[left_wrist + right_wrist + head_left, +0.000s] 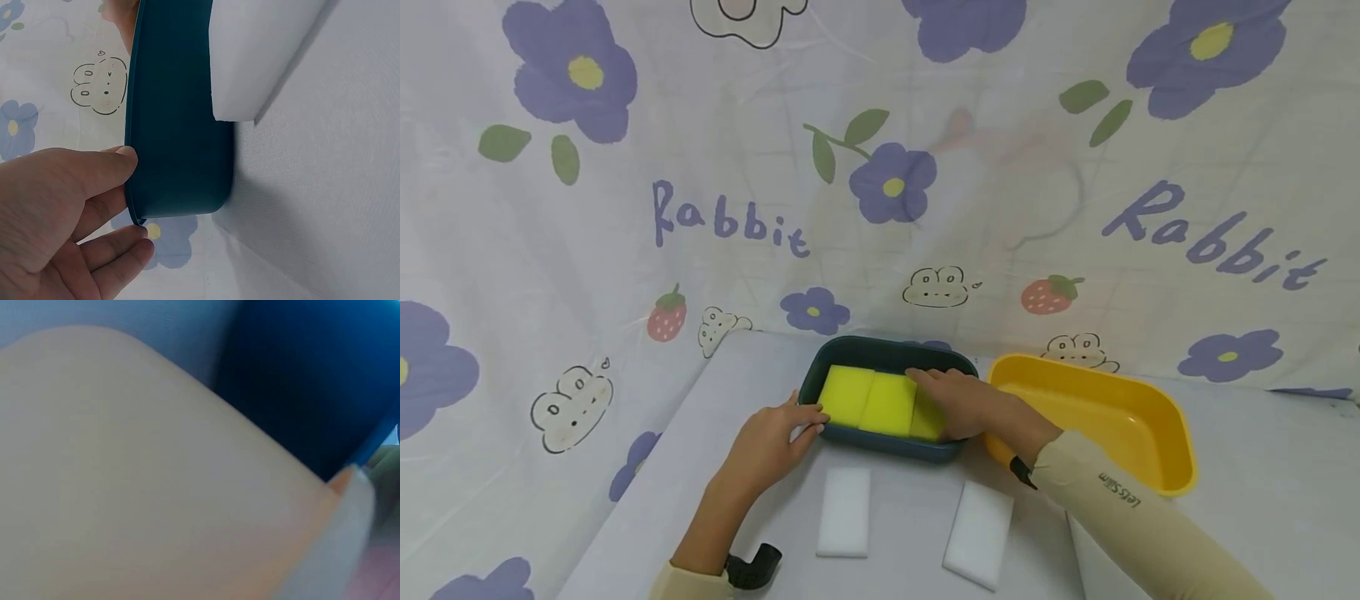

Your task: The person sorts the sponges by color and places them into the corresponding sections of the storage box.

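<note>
A dark teal basin (891, 447) holds a row of yellow sponges (847, 396) lying side by side. In the head view my left hand (778, 437) is at its left end. The left wrist view shows that hand (56, 212) pinching the rim of the basin (172, 112) between thumb and fingers. My right hand (958, 402) reaches into the right end and grips the rightmost yellow sponge (927, 419), covering most of it. Up close in the right wrist view, the blurred right hand (150, 469) hides the sponge, with the basin wall (306, 375) behind.
Two white sponge blocks (843, 512) lie on the white table in front of the basin. A yellow basin (1090, 400) stands close on the right, partly behind my right forearm. Behind everything hangs a patterned curtain (992, 208) with flowers and lettering.
</note>
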`<action>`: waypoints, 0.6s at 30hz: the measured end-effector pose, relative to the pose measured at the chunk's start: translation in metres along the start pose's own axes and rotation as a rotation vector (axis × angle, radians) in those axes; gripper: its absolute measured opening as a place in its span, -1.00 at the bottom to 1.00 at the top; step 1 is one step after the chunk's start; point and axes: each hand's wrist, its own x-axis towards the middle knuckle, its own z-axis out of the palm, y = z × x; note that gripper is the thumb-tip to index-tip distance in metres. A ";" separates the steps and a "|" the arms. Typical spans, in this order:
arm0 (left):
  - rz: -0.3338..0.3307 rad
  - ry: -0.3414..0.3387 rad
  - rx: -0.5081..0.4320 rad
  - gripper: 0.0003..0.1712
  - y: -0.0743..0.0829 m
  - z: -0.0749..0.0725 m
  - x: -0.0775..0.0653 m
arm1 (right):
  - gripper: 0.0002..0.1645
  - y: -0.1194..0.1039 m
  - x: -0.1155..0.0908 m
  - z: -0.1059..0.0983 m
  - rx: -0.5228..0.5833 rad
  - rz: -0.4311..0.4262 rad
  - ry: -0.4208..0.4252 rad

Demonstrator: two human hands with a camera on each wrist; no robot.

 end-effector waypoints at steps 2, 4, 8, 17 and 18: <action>0.003 0.002 -0.001 -0.76 0.000 0.000 0.000 | 0.14 0.001 0.000 0.001 -0.006 -0.001 0.007; 0.001 0.002 -0.001 -0.76 -0.001 0.001 0.000 | 0.13 0.001 0.000 0.002 -0.004 -0.004 0.012; -0.003 0.000 -0.001 -0.75 -0.001 0.001 0.000 | 0.12 0.001 0.002 0.003 -0.013 -0.002 0.020; -0.018 -0.008 0.002 -0.77 0.000 0.001 0.000 | 0.06 0.002 0.002 0.004 -0.025 -0.002 0.021; -0.016 -0.007 0.002 -0.77 0.000 0.001 0.000 | 0.05 0.002 0.001 0.003 -0.023 0.000 0.017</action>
